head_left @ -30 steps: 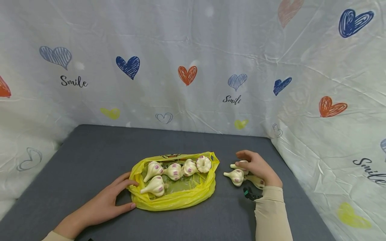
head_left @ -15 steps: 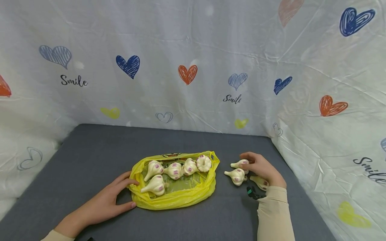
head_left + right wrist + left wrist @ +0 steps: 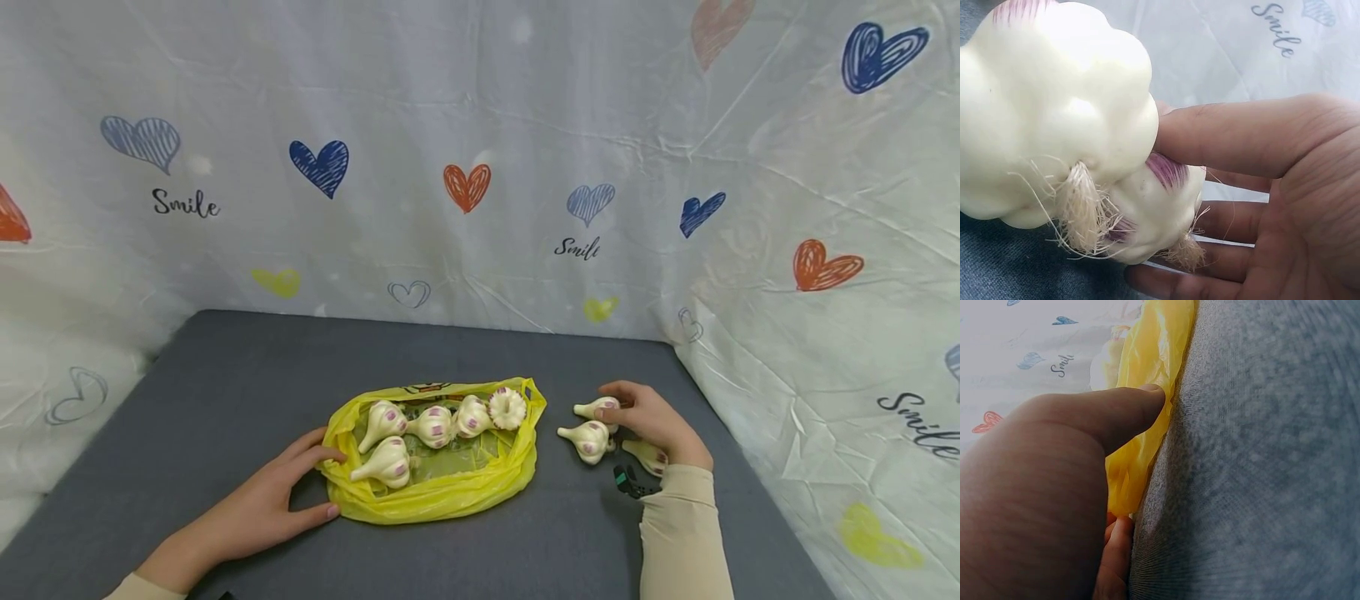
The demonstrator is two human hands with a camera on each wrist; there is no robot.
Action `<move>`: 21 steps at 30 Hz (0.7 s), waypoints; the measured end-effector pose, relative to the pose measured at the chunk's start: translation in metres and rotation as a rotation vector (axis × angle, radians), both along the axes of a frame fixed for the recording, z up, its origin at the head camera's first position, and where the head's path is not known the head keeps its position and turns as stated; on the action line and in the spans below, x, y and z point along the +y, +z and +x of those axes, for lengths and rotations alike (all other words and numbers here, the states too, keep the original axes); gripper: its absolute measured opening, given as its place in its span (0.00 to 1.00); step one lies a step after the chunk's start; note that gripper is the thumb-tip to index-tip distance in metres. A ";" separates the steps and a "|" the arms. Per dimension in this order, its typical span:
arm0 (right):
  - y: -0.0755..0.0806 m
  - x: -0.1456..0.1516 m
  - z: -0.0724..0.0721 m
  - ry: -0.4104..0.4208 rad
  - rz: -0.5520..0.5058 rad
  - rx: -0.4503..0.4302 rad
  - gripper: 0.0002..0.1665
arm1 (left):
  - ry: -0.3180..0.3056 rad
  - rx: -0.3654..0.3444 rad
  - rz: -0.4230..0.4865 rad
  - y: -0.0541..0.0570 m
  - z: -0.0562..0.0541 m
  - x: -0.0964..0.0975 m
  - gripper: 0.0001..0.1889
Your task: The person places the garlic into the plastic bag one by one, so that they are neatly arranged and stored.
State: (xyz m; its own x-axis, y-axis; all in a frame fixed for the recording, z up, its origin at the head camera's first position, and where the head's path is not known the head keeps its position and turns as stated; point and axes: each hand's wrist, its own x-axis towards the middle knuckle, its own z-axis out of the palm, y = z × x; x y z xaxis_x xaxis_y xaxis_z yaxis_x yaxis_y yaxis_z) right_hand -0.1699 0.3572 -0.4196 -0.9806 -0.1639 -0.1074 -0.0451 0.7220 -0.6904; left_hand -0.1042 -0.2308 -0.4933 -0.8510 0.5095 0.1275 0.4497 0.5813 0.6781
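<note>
A yellow plastic bag (image 3: 442,508) lies with its mouth spread wide and several garlic bulbs (image 3: 431,427) inside. At its left end, my left hand (image 3: 258,508) holds it, index finger over the rim and thumb against the near side; the left wrist view shows that thumb on the yellow plastic (image 3: 1160,356). My right hand (image 3: 660,425) pinches the farthest of three loose garlic bulbs (image 3: 588,408), right of the bag. In the right wrist view, a nearer bulb (image 3: 1054,112) partly covers the pinched bulb (image 3: 1163,206) and my thumb tip.
Two more garlic bulbs rest on the dark grey table (image 3: 247,375): one close in front of the pinched bulb, another (image 3: 647,456) beside my right wrist. A white sheet (image 3: 480,100) printed with hearts stands behind and along both sides.
My right hand has shifted slightly to the right, exposing more of the farthest bulb, and the bulb by the wrist sits a little farther right. The left hand and bag stay put.
</note>
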 end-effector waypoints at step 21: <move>-0.002 -0.002 -0.005 -0.019 0.027 0.022 0.39 | 0.015 0.047 -0.021 -0.001 0.001 0.001 0.29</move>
State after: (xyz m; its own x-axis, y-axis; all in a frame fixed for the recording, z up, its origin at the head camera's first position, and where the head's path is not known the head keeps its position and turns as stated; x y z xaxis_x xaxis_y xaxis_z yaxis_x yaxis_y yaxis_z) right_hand -0.1750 0.3547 -0.4214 -0.9857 -0.1426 -0.0897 -0.0463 0.7412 -0.6697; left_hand -0.1035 -0.2295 -0.4945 -0.8516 0.5001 0.1574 0.4724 0.6017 0.6440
